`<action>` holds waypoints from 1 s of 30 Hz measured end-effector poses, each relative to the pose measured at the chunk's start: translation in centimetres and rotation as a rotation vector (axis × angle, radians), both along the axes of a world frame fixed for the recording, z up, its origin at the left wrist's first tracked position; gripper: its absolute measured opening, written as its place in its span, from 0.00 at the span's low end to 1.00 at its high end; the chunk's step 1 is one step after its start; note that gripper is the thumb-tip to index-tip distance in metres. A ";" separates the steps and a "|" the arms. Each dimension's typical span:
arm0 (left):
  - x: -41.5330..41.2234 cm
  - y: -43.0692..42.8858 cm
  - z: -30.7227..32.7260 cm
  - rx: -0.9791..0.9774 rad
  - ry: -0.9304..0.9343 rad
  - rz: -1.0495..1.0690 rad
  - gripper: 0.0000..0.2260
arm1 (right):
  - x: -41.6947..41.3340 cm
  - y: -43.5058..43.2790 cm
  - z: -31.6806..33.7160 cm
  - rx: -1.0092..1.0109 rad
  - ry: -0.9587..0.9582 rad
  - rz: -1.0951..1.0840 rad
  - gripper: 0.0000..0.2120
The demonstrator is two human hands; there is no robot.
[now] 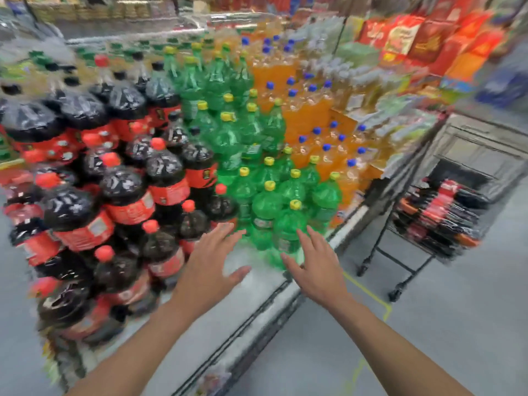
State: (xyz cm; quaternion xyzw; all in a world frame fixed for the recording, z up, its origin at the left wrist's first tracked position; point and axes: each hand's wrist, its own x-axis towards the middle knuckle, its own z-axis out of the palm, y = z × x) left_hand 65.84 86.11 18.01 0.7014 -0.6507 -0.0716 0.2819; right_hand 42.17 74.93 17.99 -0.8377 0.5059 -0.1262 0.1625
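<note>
As both my arms stretch out over the bottom shelf (257,292), my left hand (211,261) and my right hand (317,267) are spread flat, fingers straight and palms down. Neither holds anything. A strip of bare shelf shows between them.

The green bottles (268,207) stand upright in a tight cluster just ahead of my right hand and ahead-right of my left. The nearest one, topped by a yellow cap (295,204), rises right behind my right fingertips. The view is blurred there, so I cannot tell whether those fingers touch it or stop just short. My left fingertips end near the seam where the green cluster meets the cola bottles (165,252).

Those dark colas, with red caps and red labels, fill the shelves to the left of my left hand. They climb tier on tier, the closest just beside my left wrist. More green bottles rise on the upper shelves straight ahead. Beyond them, further right, stand orange bottles (308,110) with blue caps.

Well off to the right of my right hand, a black wire trolley (400,252) stands on the grey floor (443,324), loaded with wrapped packs (440,215) of dark, red-labelled bottles. A yellow line (371,295) runs along the floor just right of my right forearm, close to the shelf's edge. Far up on the right, red boxes (428,38) fill the shelving.
</note>
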 end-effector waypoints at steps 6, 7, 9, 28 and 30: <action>-15.2 -5.2 -0.2 0.077 0.105 -0.158 0.26 | -14.6 -1.5 -0.5 0.042 -0.006 -0.108 0.46; -17.0 -5.8 -0.4 0.097 0.125 -0.172 0.25 | -16.3 -1.5 -0.5 0.047 -0.007 -0.120 0.47; -20.0 -6.8 -0.7 0.122 0.155 -0.193 0.24 | -19.0 -1.2 -0.6 0.062 0.000 -0.161 0.47; -38.4 -30.2 -4.8 0.309 0.092 -0.479 0.26 | -37.8 -14.2 -3.0 0.199 -0.050 -0.561 0.34; -39.6 -33.7 -5.0 0.334 0.113 -0.499 0.26 | -38.8 -16.9 -2.9 0.224 -0.033 -0.593 0.34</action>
